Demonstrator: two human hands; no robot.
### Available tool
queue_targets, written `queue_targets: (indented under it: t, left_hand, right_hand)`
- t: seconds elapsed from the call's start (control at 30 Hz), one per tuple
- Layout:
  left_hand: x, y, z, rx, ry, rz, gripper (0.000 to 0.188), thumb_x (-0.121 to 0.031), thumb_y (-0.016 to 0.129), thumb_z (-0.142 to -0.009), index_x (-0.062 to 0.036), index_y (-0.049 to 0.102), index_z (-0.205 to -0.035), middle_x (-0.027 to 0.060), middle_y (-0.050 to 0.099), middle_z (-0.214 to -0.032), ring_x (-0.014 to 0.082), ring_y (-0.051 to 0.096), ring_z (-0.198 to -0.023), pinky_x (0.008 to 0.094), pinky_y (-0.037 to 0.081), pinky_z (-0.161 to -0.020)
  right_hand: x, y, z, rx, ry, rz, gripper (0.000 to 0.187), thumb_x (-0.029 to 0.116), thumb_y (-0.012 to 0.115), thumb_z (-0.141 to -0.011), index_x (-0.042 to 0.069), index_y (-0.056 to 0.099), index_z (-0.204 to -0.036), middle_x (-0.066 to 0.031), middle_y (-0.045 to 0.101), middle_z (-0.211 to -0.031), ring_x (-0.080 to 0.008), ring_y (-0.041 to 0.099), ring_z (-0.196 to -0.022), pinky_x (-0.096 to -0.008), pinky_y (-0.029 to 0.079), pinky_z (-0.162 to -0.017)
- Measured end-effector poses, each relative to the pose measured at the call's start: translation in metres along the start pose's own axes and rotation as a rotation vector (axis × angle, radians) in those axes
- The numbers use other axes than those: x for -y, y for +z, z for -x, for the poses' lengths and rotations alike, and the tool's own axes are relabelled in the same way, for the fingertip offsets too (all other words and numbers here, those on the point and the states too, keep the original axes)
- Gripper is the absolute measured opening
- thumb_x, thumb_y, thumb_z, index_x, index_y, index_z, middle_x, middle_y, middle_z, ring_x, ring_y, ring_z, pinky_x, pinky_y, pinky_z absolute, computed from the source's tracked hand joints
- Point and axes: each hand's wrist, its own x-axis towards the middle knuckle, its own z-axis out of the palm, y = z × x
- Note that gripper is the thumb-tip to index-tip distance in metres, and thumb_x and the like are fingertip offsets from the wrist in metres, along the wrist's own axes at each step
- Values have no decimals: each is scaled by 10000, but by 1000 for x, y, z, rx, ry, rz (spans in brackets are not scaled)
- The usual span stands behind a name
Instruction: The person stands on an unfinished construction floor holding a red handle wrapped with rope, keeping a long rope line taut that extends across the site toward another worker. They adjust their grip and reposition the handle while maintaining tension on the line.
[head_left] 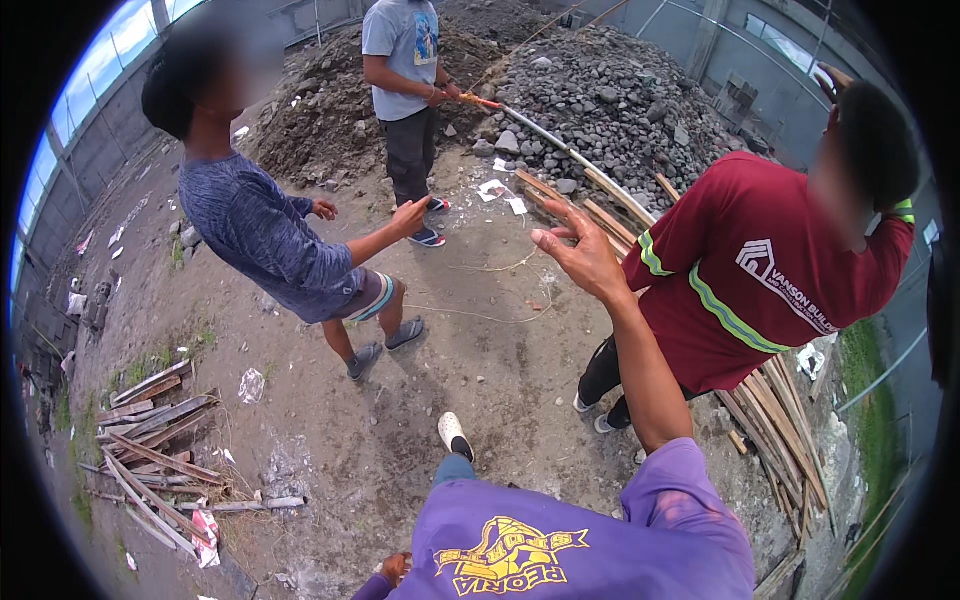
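Note:
My right hand (583, 252) is raised ahead of me on a bent arm, fingers apart and holding nothing. Behind it in the picture lie long wooden boards (610, 222) and a person in a dark red long-sleeved shirt (735, 265). Low beside my purple shirt (560, 535), my left hand (397, 568) shows only in part, and its fingers are too hidden to read. Facing me on the left, a person in a dark blue long-sleeved shirt (255, 225) points with one hand. Farther back, a person in a grey T-shirt (402, 45) grips a long pole (545, 135) with an orange end.
Dark soil (320, 105) and grey stones (610, 95) are heaped at the back. Loose wood (160, 450) lies on the ground at left, and more planks (775, 425) lie at right. A thin string (490, 315) crosses the dirt. Grey walls (775, 85) surround the yard.

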Motion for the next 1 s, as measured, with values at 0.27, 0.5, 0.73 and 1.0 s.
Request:
queue_targets:
  t: [0.27,0.5,0.73,1.0]
  left_hand:
    - [-325,-144,-119,-320,265,166,266,-292,747,-880,-74,788,-1027,10,704,-947,142,608,-919,295,468,-909]
    - [-593,-233,-170,-389,612,164,310,-304,760,-911,-34,792,-1059,16,734,-1031,146,629,-1007,317,471,-958]
    - [-671,-226,-221,-444,255,90,421,-421,622,-950,-79,824,-1088,61,775,-1091,197,669,-1009,332,470,-997]
    - [-721,-177,-223,-150,289,-341,417,-408,631,-935,-95,770,-1172,69,762,-973,243,655,-907,350,493,-874]
  right_hand:
    - [-76,50,-212,-229,34,288,779,456,831,-915,101,541,-1545,-272,346,-1678,-414,446,-1502,-502,442,-1177]
    - [-153,101,-354,-340,-56,331,791,481,767,-947,76,510,-1576,-333,192,-1714,-499,252,-1578,-568,325,-1245]
    - [-259,175,-474,-453,59,-36,504,409,692,-1023,36,644,-1357,-287,366,-1627,-450,410,-1489,-537,375,-1203]
    - [-187,231,-515,-75,-131,-408,222,246,660,-1040,44,688,-951,-115,716,-975,-247,679,-888,-401,491,-827]
